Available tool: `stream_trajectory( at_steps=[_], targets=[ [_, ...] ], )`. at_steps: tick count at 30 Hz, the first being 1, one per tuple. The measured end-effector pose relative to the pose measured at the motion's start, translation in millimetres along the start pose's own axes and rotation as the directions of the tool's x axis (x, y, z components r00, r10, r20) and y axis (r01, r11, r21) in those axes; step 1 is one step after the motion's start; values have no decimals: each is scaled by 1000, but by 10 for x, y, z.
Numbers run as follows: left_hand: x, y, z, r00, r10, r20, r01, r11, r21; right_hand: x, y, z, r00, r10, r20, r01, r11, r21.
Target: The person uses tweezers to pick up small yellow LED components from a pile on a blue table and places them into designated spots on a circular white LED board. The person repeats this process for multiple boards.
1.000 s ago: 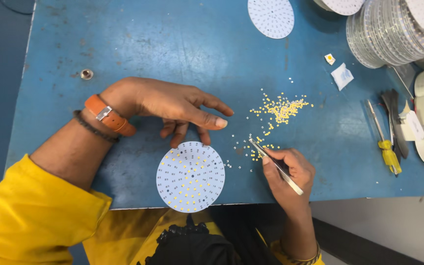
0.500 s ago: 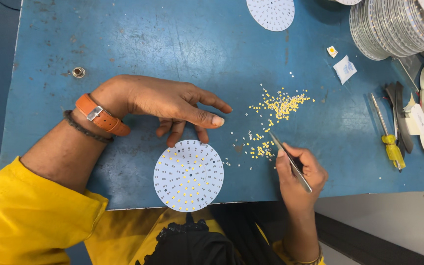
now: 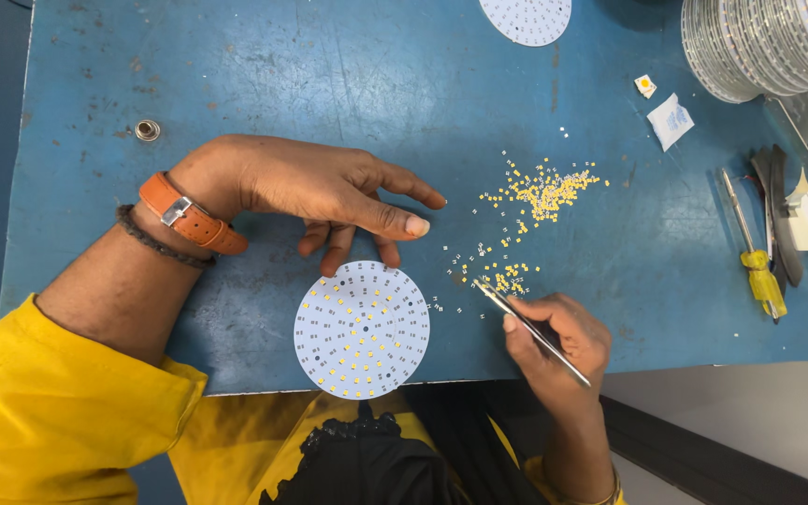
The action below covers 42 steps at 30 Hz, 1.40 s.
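The right hand (image 3: 558, 341) grips tweezers (image 3: 530, 332) — tips aimed up-left at the chips (image 3: 502, 276) just beyond, right of the disc (image 3: 362, 329) — while the left hand (image 3: 315, 192), empty and spread, fingertips the disc's far rim.

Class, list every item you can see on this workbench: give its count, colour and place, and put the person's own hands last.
Round LED board: one, white, near edge, partly filled with yellow chips.
Loose LED chips: many, yellow, scattered right of centre.
Tweezers: one, silver, in right hand, tip at the chips.
Second round board: one, white, far edge.
Stack of boards: many, white, far right corner.
Screwdriver: one, yellow handle, right side.
Small packet: one, white, near stack.
Metal ring: one, silver, left side.
Table: one, blue.
Watch: one, orange strap, left wrist.
Left hand: fingertips at the board's far rim.
Right hand: gripping tweezers.
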State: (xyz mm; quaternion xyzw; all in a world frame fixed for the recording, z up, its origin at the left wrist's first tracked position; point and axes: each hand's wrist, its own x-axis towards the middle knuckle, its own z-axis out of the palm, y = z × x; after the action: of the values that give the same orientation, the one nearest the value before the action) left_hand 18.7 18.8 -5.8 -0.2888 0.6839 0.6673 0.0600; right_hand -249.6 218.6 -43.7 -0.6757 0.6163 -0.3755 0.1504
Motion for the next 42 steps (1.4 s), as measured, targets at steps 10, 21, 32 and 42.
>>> stream_trajectory(
  at_steps=[10, 21, 32, 42],
  targets=[
    [62, -97, -15, 998, 63, 13, -63, 998, -5, 29, 2, 26, 992, -117, 43, 118, 993, -17],
    [39, -86, -17, 998, 59, 26, -59, 998, -5, 4, 5, 50, 995, -93, 39, 94, 996, -11],
    [-107, -160, 10, 999, 32, 32, -30, 999, -39, -139, -201, 216, 911, -191, 365, 94, 959, 269],
    [-158, -209, 36, 999, 55, 0, -55, 998, -10, -28, -253, 288, 864, -133, 485, 2, 965, 261]
  ],
)
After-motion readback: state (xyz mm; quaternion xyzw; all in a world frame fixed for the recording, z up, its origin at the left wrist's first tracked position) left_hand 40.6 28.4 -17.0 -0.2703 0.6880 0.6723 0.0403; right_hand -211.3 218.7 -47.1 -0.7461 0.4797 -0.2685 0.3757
